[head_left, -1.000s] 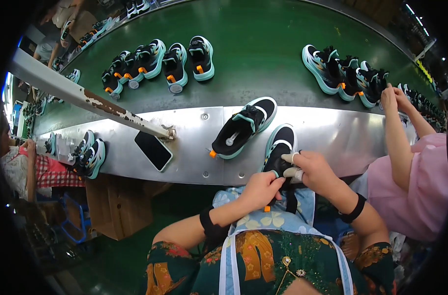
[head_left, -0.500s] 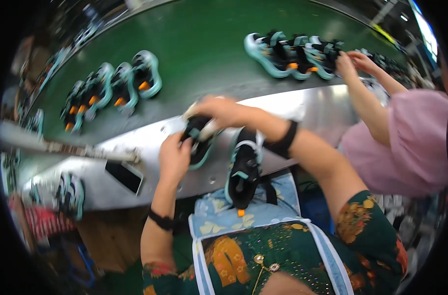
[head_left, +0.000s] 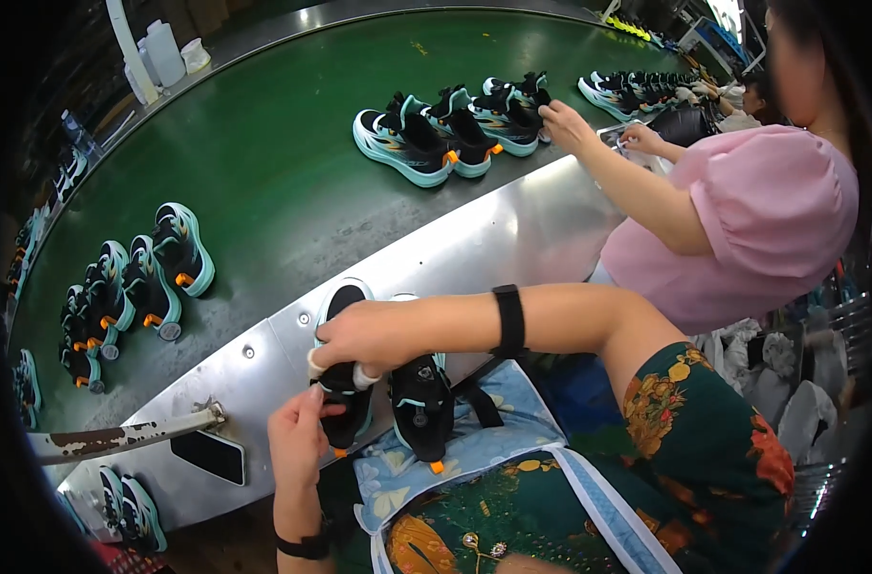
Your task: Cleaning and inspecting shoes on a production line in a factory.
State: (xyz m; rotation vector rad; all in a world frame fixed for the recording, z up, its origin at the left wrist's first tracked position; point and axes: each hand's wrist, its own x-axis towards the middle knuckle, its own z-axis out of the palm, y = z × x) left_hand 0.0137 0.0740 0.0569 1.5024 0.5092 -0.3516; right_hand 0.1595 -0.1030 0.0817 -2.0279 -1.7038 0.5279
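A black shoe with a pale aqua sole (head_left: 356, 413) stands on the metal edge in front of me. My right hand (head_left: 374, 335) reaches across it, fingers curled over its upper, with white covers on some fingertips. Against the near left side of the same shoe, my left hand (head_left: 297, 435) has thumb and forefinger bent together by the collar; what lies between them is too small to make out. A second black shoe (head_left: 421, 407) rests just right of it, heel toward me, an orange tab at its heel, over my blue apron (head_left: 512, 402).
Matching shoes stand on the green table (head_left: 292, 134) in a left row (head_left: 144, 287) and a farther row (head_left: 421, 143). A co-worker in pink (head_left: 742, 210) handles the farther row. A phone (head_left: 211, 457) lies beside a worn metal bar (head_left: 130, 435); another shoe pair (head_left: 130, 507) is nearby.
The view has swung to the right. My right hand has come down over the shoe's upper, and my left hand has shifted from the shoe's side nearer its heel end.
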